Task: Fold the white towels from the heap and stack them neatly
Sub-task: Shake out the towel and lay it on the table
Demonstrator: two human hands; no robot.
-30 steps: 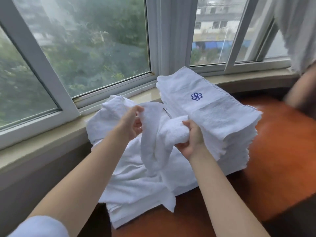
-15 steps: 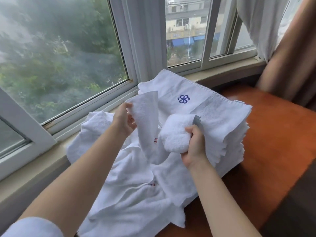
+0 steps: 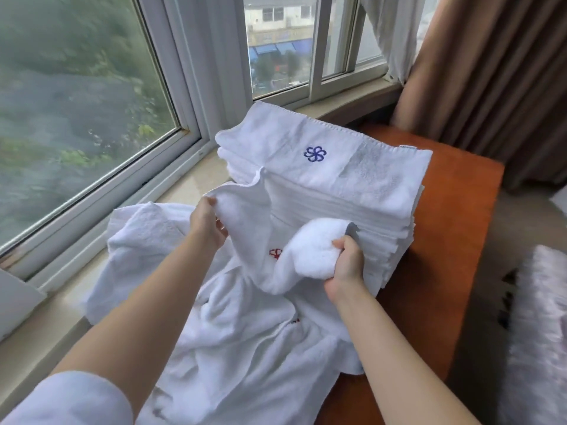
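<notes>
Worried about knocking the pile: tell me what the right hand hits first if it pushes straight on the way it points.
Probably the stack of folded towels. The right hand, gripping a bunched towel, points up and away toward the stack's near side; the bunch would likely touch first, though depth is unclear.

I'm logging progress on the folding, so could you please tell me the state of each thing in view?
Held towel: unfolded, bunched, lifted between both hands.
Left hand: pinches one edge of the held towel.
Right hand: grips a bunched wad of it.
Heap: crumpled, unfolded, on the table.
Stack: folded, neat, blue logo on top.
Window: shut.
Curtain: drawn aside.
</notes>
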